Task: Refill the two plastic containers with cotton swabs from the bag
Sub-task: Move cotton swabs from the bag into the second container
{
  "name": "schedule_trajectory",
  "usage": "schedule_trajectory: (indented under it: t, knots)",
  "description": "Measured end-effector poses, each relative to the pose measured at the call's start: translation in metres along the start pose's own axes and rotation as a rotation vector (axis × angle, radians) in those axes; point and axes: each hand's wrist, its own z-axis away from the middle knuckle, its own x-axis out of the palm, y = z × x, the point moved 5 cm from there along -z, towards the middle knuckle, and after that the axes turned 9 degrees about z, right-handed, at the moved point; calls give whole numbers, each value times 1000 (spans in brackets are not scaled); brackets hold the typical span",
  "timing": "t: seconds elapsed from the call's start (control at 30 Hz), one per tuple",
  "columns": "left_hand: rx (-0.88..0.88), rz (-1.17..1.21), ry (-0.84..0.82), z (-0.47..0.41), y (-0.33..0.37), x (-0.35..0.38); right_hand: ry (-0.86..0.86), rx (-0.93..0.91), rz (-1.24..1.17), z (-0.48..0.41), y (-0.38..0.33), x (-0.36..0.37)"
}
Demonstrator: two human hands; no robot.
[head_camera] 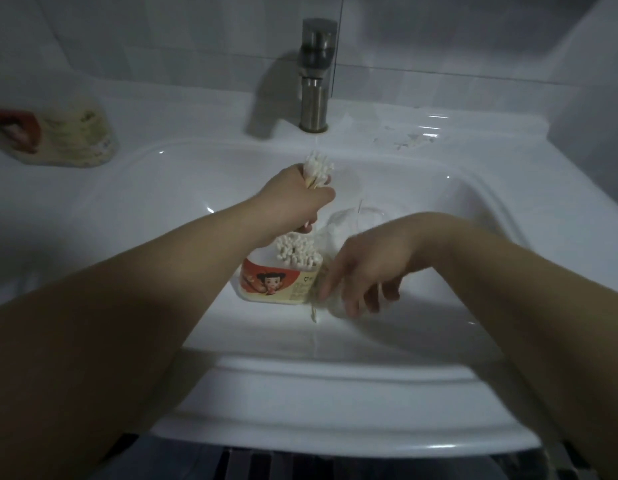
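- Bare hands: 2, namely left hand [293, 202] and right hand [366, 271].
- Clear plastic containers with red-and-cream cartoon labels: 2. Basin container [276, 284] stands upright; counter container [54, 140] sits far left (blurred, contents unreadable).
- Bundles of white-tipped cotton swabs: 2. Held bundle [316, 171] is gripped by the left hand; packed bundle [295, 252] stands in the basin container. Single swabs are too many and too small to count.
- Transparent plastic bag [349, 230]: 1 (edges faint against white).
- Brushed-metal tap [314, 74]: 1.
- White ceramic washbasin [491, 209]: 1.
- Pale loose stick [314, 314] by the bag's lower edge: 1; cannot tell whether it is a swab.
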Motion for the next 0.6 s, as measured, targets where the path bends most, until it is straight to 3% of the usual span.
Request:
schedule_trajectory:
  t: [0.1,0.3,0.6]
  knots:
    - [-4,-25,-50,2,-2,7,-118,0,104,-11,-6,17]
    - [-12,-40,-88,2,-3,7,64,-51,323,-26,-20,12]
    - [-10,-54,-114,3,-3,8,133,114,338,-22,-5,2]
